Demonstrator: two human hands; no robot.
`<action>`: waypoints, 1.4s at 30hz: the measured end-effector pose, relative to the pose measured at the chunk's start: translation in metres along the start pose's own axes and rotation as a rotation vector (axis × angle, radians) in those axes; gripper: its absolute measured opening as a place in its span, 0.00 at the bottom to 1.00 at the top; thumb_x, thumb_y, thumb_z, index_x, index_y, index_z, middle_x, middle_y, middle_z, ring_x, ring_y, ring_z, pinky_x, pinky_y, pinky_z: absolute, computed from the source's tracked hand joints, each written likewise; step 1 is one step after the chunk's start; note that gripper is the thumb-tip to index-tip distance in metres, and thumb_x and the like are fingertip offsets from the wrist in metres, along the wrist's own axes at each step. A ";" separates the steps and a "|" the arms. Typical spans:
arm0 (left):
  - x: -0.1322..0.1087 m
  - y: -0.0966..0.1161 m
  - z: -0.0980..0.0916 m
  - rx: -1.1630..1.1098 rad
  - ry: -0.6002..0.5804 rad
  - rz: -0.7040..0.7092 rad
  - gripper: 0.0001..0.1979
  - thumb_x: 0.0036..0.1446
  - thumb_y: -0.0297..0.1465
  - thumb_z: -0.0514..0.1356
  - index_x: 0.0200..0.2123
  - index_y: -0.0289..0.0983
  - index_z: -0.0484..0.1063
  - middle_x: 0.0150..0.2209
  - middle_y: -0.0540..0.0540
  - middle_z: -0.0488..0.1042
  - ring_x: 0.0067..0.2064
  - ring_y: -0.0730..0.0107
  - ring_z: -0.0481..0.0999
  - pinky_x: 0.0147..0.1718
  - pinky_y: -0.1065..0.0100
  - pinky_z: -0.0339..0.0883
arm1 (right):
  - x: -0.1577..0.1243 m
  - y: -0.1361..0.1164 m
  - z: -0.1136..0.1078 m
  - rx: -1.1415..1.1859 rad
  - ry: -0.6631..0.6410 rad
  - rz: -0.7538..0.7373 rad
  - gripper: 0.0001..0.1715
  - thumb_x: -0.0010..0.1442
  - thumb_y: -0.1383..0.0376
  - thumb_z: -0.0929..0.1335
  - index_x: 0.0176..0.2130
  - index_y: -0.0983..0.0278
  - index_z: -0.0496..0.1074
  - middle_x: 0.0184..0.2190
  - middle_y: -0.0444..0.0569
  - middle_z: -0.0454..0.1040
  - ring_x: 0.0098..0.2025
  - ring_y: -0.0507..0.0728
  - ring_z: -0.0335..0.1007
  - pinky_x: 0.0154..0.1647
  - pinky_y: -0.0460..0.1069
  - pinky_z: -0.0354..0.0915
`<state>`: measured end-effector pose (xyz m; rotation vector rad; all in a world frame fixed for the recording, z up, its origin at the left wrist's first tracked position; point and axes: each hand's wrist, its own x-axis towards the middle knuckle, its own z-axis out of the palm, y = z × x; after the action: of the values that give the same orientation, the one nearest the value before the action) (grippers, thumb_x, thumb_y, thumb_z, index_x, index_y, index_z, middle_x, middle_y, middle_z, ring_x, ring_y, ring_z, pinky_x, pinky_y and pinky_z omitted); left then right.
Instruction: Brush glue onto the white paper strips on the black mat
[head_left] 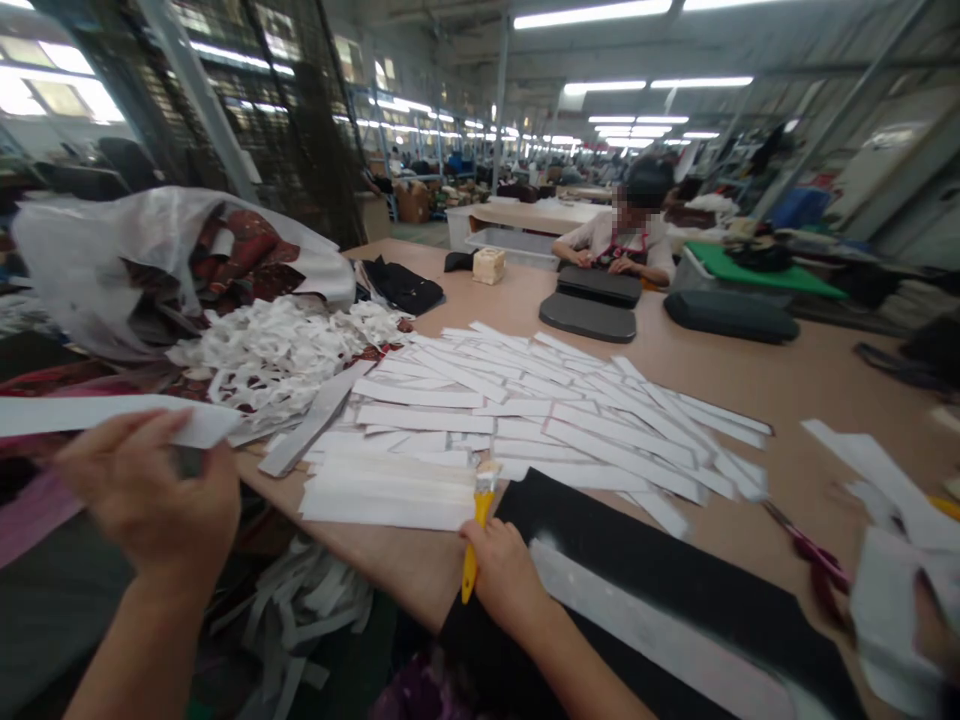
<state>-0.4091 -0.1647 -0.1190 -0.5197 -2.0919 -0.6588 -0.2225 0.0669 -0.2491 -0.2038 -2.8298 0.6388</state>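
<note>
My left hand (161, 490), blurred by motion, pinches the end of a white strip (97, 413) raised at the left. With my right hand (504, 565) I grip a paintbrush (480, 535) by its yellow handle. Its bristles point away from me, at the right end of a stack of white strips (390, 490) by the table's near edge. Beside my right hand lies a black sheet (630, 530), and a long whitish strip (660, 630) rests on it. Many loose white strips (540, 400) overlap in a spread pile beyond the stack.
A plastic bag (82, 260) and curly white scraps (292, 345) are at the left. Scissors (810, 550) lie at the right near white pieces (885, 600). Dark oval pads (589, 316) sit across the table (487, 305), before a seated co-worker (637, 230). A yellowish block (489, 266) stands farther back.
</note>
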 end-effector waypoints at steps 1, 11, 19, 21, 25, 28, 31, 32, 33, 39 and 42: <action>-0.009 0.020 0.008 -0.030 0.030 0.103 0.11 0.55 0.31 0.56 0.42 0.36 0.68 0.47 0.42 0.70 0.52 0.52 0.66 0.48 0.49 0.61 | 0.000 0.002 -0.008 0.130 0.043 0.014 0.13 0.54 0.75 0.63 0.39 0.63 0.67 0.33 0.49 0.72 0.37 0.57 0.68 0.37 0.50 0.62; -0.060 0.226 0.001 -1.189 -0.532 0.334 0.12 0.54 0.20 0.56 0.41 0.37 0.69 0.35 0.46 0.70 0.37 0.74 0.71 0.34 0.74 0.67 | -0.049 0.015 -0.126 0.619 0.590 -0.040 0.22 0.54 0.62 0.70 0.48 0.57 0.60 0.50 0.50 0.69 0.56 0.59 0.60 0.58 0.58 0.54; -0.085 0.242 0.044 -1.347 -0.923 -0.598 0.08 0.52 0.34 0.60 0.30 0.36 0.65 0.19 0.55 0.64 0.19 0.81 0.63 0.19 0.77 0.58 | -0.157 0.079 -0.140 0.246 0.285 0.492 0.13 0.55 0.58 0.66 0.41 0.58 0.67 0.35 0.45 0.75 0.29 0.52 0.73 0.30 0.43 0.68; -0.101 0.232 0.063 -1.255 -1.081 -0.691 0.12 0.49 0.38 0.61 0.29 0.35 0.65 0.17 0.55 0.64 0.18 0.80 0.63 0.18 0.77 0.56 | -0.185 0.105 -0.141 0.224 0.238 0.629 0.16 0.53 0.55 0.65 0.40 0.59 0.68 0.36 0.47 0.75 0.33 0.55 0.74 0.33 0.45 0.68; -0.134 0.211 0.086 -0.982 -1.395 -0.588 0.15 0.48 0.42 0.57 0.28 0.35 0.66 0.16 0.54 0.64 0.19 0.76 0.63 0.18 0.75 0.54 | -0.223 0.145 -0.136 0.187 0.280 0.830 0.20 0.46 0.51 0.66 0.37 0.59 0.70 0.33 0.47 0.75 0.34 0.58 0.73 0.34 0.48 0.68; -0.146 0.203 0.091 -0.806 -1.423 -0.364 0.13 0.49 0.40 0.55 0.25 0.35 0.68 0.21 0.51 0.67 0.25 0.73 0.66 0.25 0.72 0.58 | -0.234 0.156 -0.129 0.189 0.312 0.902 0.22 0.45 0.51 0.65 0.38 0.59 0.70 0.31 0.47 0.74 0.31 0.58 0.72 0.33 0.49 0.66; -0.149 0.201 0.094 -0.726 -1.420 -0.276 0.10 0.47 0.37 0.57 0.23 0.35 0.68 0.25 0.50 0.69 0.30 0.70 0.68 0.29 0.70 0.59 | -0.235 0.159 -0.124 0.215 0.282 0.939 0.22 0.46 0.51 0.65 0.39 0.59 0.69 0.29 0.46 0.73 0.29 0.58 0.71 0.31 0.50 0.65; -0.149 0.200 0.095 -0.700 -1.424 -0.258 0.10 0.47 0.36 0.57 0.22 0.35 0.68 0.24 0.50 0.69 0.30 0.70 0.67 0.29 0.70 0.59 | -0.235 0.159 -0.123 0.222 0.263 0.947 0.22 0.45 0.51 0.65 0.39 0.59 0.69 0.29 0.46 0.73 0.29 0.59 0.71 0.31 0.50 0.65; -0.149 0.200 0.097 -0.672 -1.430 -0.240 0.10 0.47 0.36 0.57 0.22 0.35 0.68 0.24 0.50 0.69 0.29 0.70 0.67 0.29 0.70 0.58 | -0.234 0.160 -0.123 0.224 0.247 0.954 0.23 0.45 0.51 0.65 0.39 0.59 0.69 0.29 0.47 0.73 0.29 0.59 0.71 0.31 0.50 0.65; -0.152 0.198 0.103 -0.557 -1.492 -0.149 0.08 0.48 0.34 0.56 0.23 0.35 0.69 0.23 0.50 0.69 0.27 0.70 0.67 0.27 0.70 0.56 | -0.231 0.163 -0.123 0.224 0.197 0.962 0.22 0.44 0.51 0.66 0.38 0.57 0.68 0.27 0.46 0.73 0.25 0.58 0.70 0.29 0.50 0.65; -0.154 0.198 0.104 -0.521 -1.505 -0.111 0.08 0.48 0.33 0.56 0.24 0.35 0.70 0.24 0.49 0.70 0.28 0.69 0.68 0.27 0.70 0.56 | -0.229 0.162 -0.124 0.226 0.178 0.969 0.21 0.44 0.51 0.66 0.39 0.57 0.68 0.25 0.45 0.73 0.25 0.59 0.71 0.28 0.50 0.65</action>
<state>-0.2750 0.0342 -0.2458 -1.5410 -3.3211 -1.0518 0.0435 0.2193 -0.2560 -1.5326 -2.3176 1.0211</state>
